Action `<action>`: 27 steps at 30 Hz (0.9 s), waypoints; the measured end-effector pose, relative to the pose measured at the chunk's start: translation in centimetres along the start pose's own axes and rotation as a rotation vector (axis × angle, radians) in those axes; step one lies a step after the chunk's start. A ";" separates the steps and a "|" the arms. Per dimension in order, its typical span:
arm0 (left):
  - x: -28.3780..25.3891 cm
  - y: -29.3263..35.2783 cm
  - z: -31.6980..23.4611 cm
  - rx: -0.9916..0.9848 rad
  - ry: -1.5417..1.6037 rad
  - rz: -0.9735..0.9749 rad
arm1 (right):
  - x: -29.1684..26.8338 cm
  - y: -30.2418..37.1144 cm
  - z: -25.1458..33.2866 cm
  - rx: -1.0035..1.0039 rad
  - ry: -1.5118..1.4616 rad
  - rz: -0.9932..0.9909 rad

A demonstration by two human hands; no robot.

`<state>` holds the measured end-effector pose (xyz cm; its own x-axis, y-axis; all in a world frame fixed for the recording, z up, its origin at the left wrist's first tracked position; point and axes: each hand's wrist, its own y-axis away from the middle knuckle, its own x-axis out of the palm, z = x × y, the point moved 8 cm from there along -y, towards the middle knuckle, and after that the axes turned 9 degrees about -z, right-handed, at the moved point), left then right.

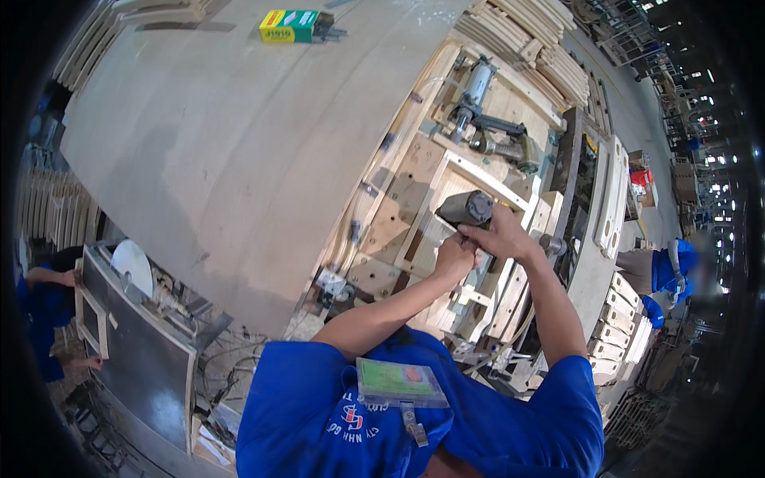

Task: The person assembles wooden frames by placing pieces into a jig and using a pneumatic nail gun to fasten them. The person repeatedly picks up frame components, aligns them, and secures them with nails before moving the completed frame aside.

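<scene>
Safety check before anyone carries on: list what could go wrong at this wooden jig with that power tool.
1. Both hands crowd the dark power tool: the left hand sits right below its nose, so a slip could hurt the fingers.
2. The tool bears on a thin wooden frame in the jig; it might shift or split.

A single head-worn fisheye view looks steeply down from above the person's chest. It faces forward over the wide pale plywood desk [215, 143], close to the raised forearms, edges bending at the rim.
</scene>
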<state>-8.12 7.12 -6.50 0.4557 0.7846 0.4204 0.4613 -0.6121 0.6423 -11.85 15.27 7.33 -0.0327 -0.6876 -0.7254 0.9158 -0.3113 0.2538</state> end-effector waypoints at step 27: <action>-6.3 6.8 3.5 -0.039 -0.070 0.077 | 8.9 4.3 6.3 -0.094 -0.004 0.239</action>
<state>-5.22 -2.33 -7.06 0.5412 0.7260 0.4243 0.3936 -0.6646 0.6351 -10.70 3.69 5.96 0.1878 -0.7372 -0.6490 0.9308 -0.0774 0.3572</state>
